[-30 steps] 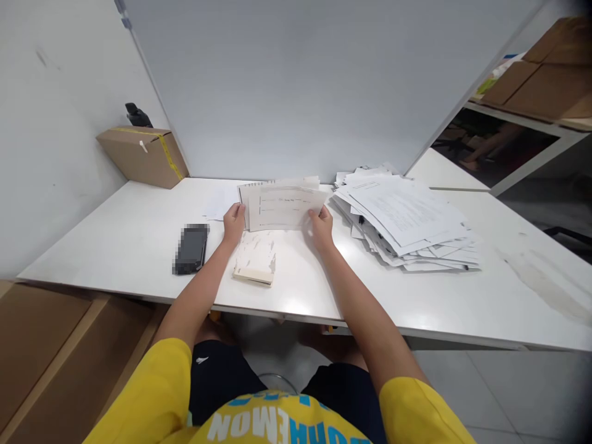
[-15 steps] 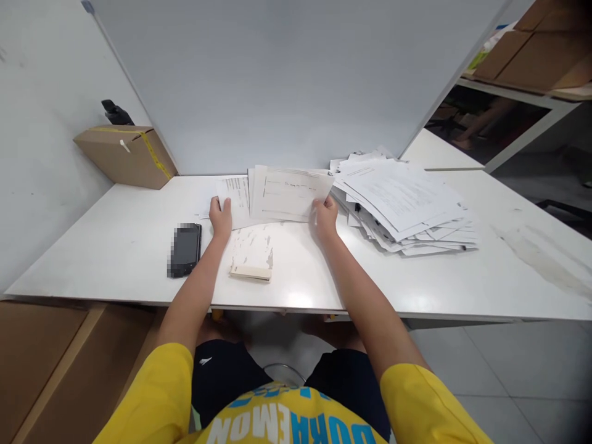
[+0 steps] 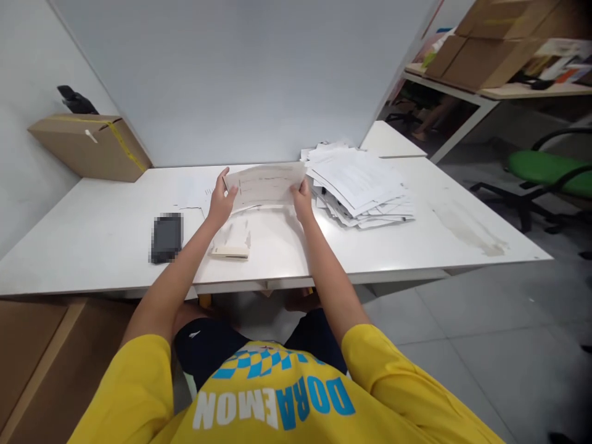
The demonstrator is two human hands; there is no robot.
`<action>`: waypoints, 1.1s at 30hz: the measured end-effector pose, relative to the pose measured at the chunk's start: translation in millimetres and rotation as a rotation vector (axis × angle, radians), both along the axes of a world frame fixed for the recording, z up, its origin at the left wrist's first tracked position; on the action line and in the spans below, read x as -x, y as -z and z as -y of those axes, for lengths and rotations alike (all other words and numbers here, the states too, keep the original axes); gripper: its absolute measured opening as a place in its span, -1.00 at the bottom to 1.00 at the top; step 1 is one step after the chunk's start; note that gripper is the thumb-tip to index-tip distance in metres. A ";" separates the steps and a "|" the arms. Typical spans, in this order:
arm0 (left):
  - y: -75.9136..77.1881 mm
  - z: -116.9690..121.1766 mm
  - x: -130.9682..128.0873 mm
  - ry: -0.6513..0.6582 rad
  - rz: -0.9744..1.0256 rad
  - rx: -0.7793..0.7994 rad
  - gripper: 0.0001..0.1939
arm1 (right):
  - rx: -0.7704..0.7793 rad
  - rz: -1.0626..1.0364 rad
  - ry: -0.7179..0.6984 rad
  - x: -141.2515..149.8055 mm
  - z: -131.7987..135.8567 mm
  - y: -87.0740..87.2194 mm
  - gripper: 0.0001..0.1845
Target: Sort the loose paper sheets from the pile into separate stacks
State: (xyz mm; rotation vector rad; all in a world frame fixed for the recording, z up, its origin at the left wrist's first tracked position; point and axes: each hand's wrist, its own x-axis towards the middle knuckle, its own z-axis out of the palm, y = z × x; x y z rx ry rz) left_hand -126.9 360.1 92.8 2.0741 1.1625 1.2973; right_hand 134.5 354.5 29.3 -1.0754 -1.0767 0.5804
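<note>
My right hand (image 3: 301,196) pinches the right end of a few sheets of paper (image 3: 266,185), thumb in front. At the opposite end, my left hand (image 3: 222,198) has its thumb and fingers around the left edge. The held sheets carry print and handwritten lines and bow slightly above the white desk. More printed paper (image 3: 194,192) lies on the desk by my left hand. Close to my right hand is a tall, untidy paper stack (image 3: 361,182). Nearer to me, a narrow cream-coloured bar (image 3: 230,252) rests below the held sheets.
A dark, partly pixelated handheld device (image 3: 167,237) lies left of my forearm. A cardboard box (image 3: 90,148) with yellow tape leans at the back left. Behind the white desk (image 3: 444,246) rises a grey partition (image 3: 240,80). A green chair (image 3: 550,172) stands to the right.
My view has swung right, so the desk appears shifted left. My left hand has moved from the lower loose sheet to the left edge of the upper sheets, which now bend.
</note>
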 end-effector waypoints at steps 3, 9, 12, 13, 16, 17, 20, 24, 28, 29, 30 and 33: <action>-5.2 15.1 -24.4 -0.137 0.057 -0.004 -0.43 | 0.066 -0.006 -0.018 1.6 8.0 3.6 -0.73; -12.4 35.9 -35.8 -0.223 0.143 0.050 -0.75 | 0.098 -0.055 -0.058 3.4 36.3 -5.9 -0.80; -17.3 59.2 -23.0 -0.120 0.137 0.014 -0.67 | 0.114 -0.010 -0.036 2.5 88.8 -6.4 -0.79; -18.1 70.7 -16.6 -0.081 0.118 0.036 -0.60 | 0.145 0.003 -0.040 2.1 113.6 -3.2 -0.78; -19.3 110.5 5.7 0.012 -0.023 0.127 -0.36 | 0.268 -0.056 -0.126 -1.0 196.4 10.8 -0.69; -19.4 122.6 13.2 0.038 -0.100 0.137 -0.34 | 0.306 -0.100 -0.144 -3.2 221.9 15.0 -0.67; -14.8 145.4 33.0 0.110 -0.369 0.086 -0.45 | 0.447 -0.155 -0.137 -11.9 275.0 23.5 -0.66; 8.0 149.7 49.7 0.143 -0.634 0.006 -0.53 | 0.543 -0.121 -0.059 -16.1 292.8 32.1 -0.67; 33.6 149.1 54.5 0.094 -0.651 -0.032 -0.52 | 0.599 0.048 0.070 -8.0 292.5 36.0 -0.73; 37.8 149.3 54.8 0.086 -0.636 -0.047 -0.52 | 0.607 0.082 0.091 -5.5 293.2 35.6 -0.74; 41.0 149.5 54.9 0.085 -0.623 -0.063 -0.52 | 0.612 0.099 0.100 -3.0 294.2 34.6 -0.74; 45.4 148.5 55.7 0.122 -0.622 -0.105 -0.52 | 0.617 0.057 0.073 3.1 297.1 29.9 -0.73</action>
